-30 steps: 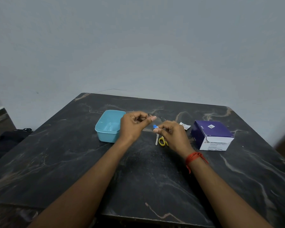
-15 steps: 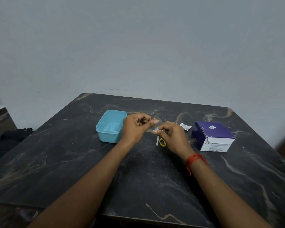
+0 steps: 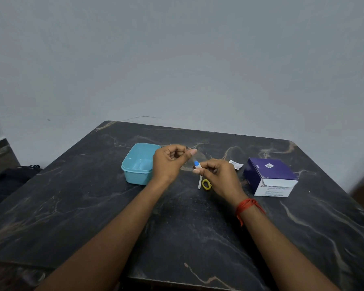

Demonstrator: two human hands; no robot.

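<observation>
Both my hands are raised a little above the dark marble table (image 3: 177,227), close together. My left hand (image 3: 168,162) pinches one edge of a thin clear wrapper (image 3: 190,161) between thumb and curled fingers. My right hand (image 3: 216,175) pinches the wrapper's other edge. A small blue-tipped white item (image 3: 197,164) shows inside the wrapper between the two hands. Below them, yellow-handled scissors (image 3: 204,183) lie on the table, partly hidden by my right hand.
A light blue open plastic box (image 3: 138,164) stands left of my hands. A purple and white carton (image 3: 270,177) stands at the right, with a small white sachet (image 3: 235,164) beside it. A dark bag (image 3: 15,175) lies on the floor at the left.
My hands have stayed nearly in place, shifting slightly; the blue-tipped item shows a little more between them than half a second ago.
</observation>
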